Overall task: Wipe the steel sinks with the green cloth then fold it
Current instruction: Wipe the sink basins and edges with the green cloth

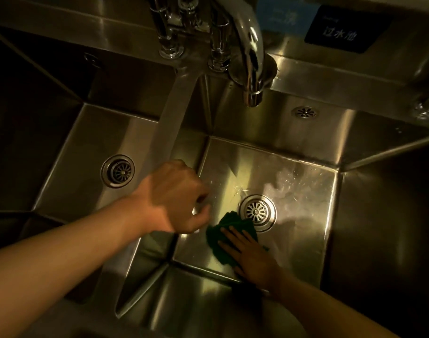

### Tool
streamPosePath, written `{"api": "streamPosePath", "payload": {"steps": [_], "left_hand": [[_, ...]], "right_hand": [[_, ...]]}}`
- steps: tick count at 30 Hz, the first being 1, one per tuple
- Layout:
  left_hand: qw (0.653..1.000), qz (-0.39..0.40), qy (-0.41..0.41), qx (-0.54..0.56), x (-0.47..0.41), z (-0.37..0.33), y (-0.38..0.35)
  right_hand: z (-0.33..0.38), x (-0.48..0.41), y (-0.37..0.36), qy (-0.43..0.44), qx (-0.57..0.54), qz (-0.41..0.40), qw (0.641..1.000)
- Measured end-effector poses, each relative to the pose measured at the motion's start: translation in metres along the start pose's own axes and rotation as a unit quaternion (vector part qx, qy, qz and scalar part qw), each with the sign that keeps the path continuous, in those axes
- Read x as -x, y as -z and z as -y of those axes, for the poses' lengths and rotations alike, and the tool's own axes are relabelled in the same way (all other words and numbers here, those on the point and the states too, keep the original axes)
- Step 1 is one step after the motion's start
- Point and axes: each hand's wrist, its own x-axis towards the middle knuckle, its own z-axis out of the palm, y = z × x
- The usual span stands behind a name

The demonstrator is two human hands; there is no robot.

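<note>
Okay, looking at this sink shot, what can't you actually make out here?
- Green cloth: the right hand lies flat on it, hiding its near part in the head view.
- Left hand: fingers curl under by the divider; whether it holds anything cannot be told.
- Left sink: its far-left wall is lost in shadow.
- Blue label: blurred, unreadable.
- Faucet: its top is cut off by the upper edge.

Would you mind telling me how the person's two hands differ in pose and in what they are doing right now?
The right hand lies flat, fingers spread, pressing the green cloth onto the right sink's floor; the left hand is loosely curled and holds nothing. The right hand is low in the basin; the left sits up by the divider. Both are bare.
</note>
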Motion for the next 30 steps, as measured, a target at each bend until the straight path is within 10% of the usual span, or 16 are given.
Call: {"api": "streamPosePath", "payload": {"steps": [6, 11, 30], "left_hand": [[1.0, -0.024, -0.019, 0.004, -0.001, 0.004, -0.004], [0.999, -0.022, -0.032, 0.015, -0.001, 0.005, -0.006], [0.999, -0.03, -0.039, 0.021, 0.005, 0.002, -0.004]], "right_hand": [[-0.006, -0.088, 0.035, -0.17, -0.089, -0.152, 0.969], [-0.002, -0.167, 0.064, -0.263, -0.103, -0.126, 0.951], [0.013, -0.007, -0.013, -0.003, 0.031, 0.026, 0.999]]}}
